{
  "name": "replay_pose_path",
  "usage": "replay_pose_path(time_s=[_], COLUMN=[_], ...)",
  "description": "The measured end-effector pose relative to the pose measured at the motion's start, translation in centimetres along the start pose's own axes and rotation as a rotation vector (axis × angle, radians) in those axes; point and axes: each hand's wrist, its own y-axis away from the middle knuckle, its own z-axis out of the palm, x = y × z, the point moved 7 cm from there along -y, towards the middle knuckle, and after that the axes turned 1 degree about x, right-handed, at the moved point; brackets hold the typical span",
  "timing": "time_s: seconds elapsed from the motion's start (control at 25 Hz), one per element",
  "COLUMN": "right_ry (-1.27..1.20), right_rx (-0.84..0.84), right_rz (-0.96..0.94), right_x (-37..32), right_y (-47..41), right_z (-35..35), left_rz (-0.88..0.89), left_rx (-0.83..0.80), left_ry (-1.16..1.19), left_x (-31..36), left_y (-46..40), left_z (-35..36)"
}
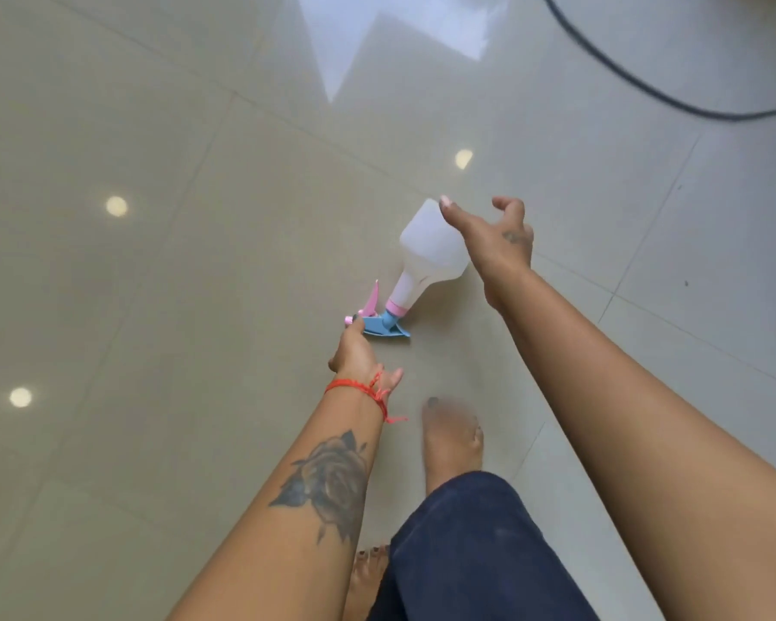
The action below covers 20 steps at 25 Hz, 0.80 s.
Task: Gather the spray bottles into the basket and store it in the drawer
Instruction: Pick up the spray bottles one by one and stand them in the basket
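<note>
Lying at twelve o'clock: spray bottle (426, 257); left hand (355, 351) pinches its nozzle for lifting, right hand (498, 244) spread to take its body.

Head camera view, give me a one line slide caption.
Left hand grips the spray bottle by its blue-pink trigger head above the tiled floor; right hand open beside it.

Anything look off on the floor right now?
The spray bottle lies on its side on the tiled floor, with no basket in view. The left hand touches its blue-pink trigger head; the right hand hovers open above the body.
</note>
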Motion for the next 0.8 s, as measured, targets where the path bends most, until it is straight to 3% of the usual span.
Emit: replay_pose_path(time_s=[0.2, 0.4, 0.6, 0.8], right_ry=[0.004, -0.083, -0.267, -0.555], right_rx=[-0.088, -0.029, 0.044, 0.189], right_rz=[0.032, 0.048, 0.064, 0.086], right_x=[2.6, 3.3, 2.3, 2.6], right_y=[-2.9, -1.1, 4.3, 12.7], right_z=[2.9, 1.0, -5.2, -15.4], left_rz=[0.069, 0.091, 0.191, 0.309], left_rx=[-0.021, -0.088, -0.103, -0.235], left_ry=[0.060, 0.061, -0.028, -0.240], left_x=[0.8, 0.3, 0.7, -1.4], left_y=[-3.7, -1.7, 5.9, 17.5], left_z=[2.5, 2.6, 2.1, 3.3])
